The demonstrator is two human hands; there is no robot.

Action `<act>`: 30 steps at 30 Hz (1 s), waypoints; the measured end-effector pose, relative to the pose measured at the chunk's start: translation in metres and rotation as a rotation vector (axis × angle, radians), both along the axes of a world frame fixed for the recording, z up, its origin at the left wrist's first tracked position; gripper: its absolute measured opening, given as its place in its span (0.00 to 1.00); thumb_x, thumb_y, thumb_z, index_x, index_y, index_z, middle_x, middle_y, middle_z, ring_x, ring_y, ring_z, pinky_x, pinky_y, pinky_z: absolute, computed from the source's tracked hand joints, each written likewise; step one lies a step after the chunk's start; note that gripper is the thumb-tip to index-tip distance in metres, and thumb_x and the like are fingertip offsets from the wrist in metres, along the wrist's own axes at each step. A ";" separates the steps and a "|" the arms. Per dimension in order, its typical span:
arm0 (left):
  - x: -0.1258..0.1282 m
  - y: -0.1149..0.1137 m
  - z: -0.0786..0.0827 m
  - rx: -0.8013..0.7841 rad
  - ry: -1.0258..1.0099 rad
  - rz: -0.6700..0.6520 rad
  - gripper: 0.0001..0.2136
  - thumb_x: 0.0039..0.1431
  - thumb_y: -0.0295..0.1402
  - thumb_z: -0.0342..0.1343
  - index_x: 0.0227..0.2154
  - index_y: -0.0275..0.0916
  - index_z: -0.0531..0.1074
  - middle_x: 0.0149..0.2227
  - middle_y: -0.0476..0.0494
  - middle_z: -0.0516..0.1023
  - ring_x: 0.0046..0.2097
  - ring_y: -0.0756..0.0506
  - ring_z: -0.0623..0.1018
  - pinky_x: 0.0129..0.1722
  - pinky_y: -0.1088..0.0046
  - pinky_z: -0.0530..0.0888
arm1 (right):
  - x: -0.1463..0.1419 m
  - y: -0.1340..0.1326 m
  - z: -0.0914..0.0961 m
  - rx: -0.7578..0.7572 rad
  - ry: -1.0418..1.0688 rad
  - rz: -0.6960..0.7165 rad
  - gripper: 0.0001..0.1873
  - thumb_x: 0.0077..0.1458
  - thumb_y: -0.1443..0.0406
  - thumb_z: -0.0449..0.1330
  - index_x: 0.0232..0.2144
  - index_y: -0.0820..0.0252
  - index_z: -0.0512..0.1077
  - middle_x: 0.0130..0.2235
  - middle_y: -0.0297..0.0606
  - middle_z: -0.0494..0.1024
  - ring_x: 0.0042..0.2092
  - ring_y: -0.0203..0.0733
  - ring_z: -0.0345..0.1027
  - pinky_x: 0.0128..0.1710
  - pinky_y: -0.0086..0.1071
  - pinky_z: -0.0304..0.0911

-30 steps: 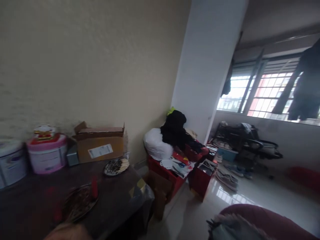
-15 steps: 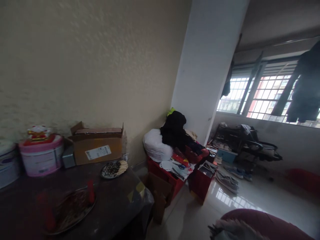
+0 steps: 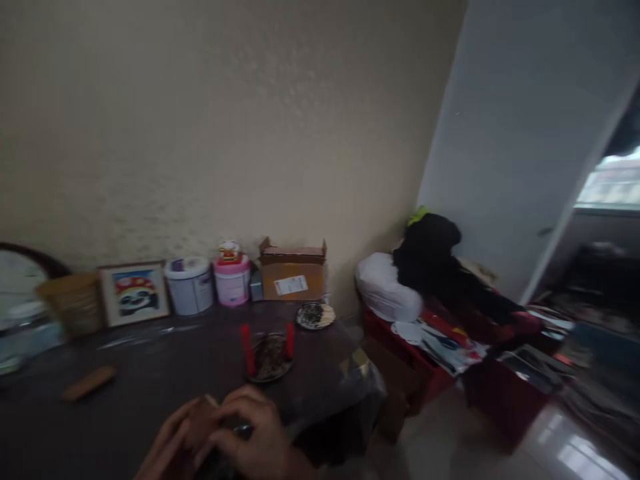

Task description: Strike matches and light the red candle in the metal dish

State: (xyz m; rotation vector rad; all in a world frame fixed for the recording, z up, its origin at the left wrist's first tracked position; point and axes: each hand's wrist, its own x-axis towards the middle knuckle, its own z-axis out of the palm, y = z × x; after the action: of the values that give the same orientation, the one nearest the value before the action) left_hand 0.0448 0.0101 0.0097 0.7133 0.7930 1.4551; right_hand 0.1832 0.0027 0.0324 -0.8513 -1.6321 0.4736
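Both hands are at the bottom edge, over the near side of the dark table, and somewhat blurred. My left hand (image 3: 167,443) is closed around a small brown block-like piece (image 3: 201,419), whose exact kind I cannot make out. My right hand (image 3: 260,430) has its fingers bent against that piece from the other side. Something dark with a shiny spot shows under the right fingers, too blurred to name. Left of the hands a flat brown oblong piece (image 3: 89,384) lies on the table. Beyond them stands a round plate (image 3: 270,379) of dark bits, with two upright red sticks.
Along the wall stand a panda picture (image 3: 135,293), a white tub (image 3: 189,287), a pink-lidded tub (image 3: 232,283) and a cardboard box (image 3: 293,277). A smaller plate (image 3: 316,316) holds pale sticks. Right of the table are red boxes (image 3: 440,383) piled with clothes.
The view has swung left and drawn back, showing more of the table. My two hands and the brown piece have come into view at the bottom.
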 end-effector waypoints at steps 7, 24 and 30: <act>-0.006 -0.010 0.015 0.005 0.129 -0.001 0.22 0.40 0.42 0.63 0.40 0.42 0.72 0.42 0.43 0.78 0.46 0.38 0.74 0.43 0.65 0.71 | 0.001 -0.007 0.016 -0.053 0.003 0.085 0.09 0.47 0.69 0.63 0.34 0.55 0.75 0.35 0.35 0.75 0.39 0.37 0.69 0.41 0.28 0.63; -0.007 -0.014 0.024 0.082 -0.067 -0.107 0.13 0.48 0.33 0.60 0.38 0.36 0.74 0.43 0.38 0.78 0.48 0.41 0.73 0.51 0.66 0.64 | 0.021 0.012 0.018 -0.291 0.211 0.046 0.07 0.52 0.62 0.58 0.32 0.57 0.74 0.30 0.35 0.77 0.35 0.40 0.72 0.38 0.31 0.65; -0.006 -0.013 0.021 0.094 -0.085 -0.111 0.10 0.48 0.30 0.60 0.36 0.37 0.75 0.41 0.41 0.79 0.45 0.45 0.74 0.48 0.70 0.64 | 0.020 0.010 0.021 -0.177 0.286 0.012 0.06 0.52 0.62 0.59 0.29 0.57 0.74 0.36 0.37 0.77 0.38 0.41 0.72 0.41 0.34 0.66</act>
State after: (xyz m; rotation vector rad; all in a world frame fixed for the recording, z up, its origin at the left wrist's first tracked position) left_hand 0.0384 -0.0032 0.0309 0.7500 0.6138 1.4199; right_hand 0.2035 0.0125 0.0537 -0.8612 -1.3473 0.7229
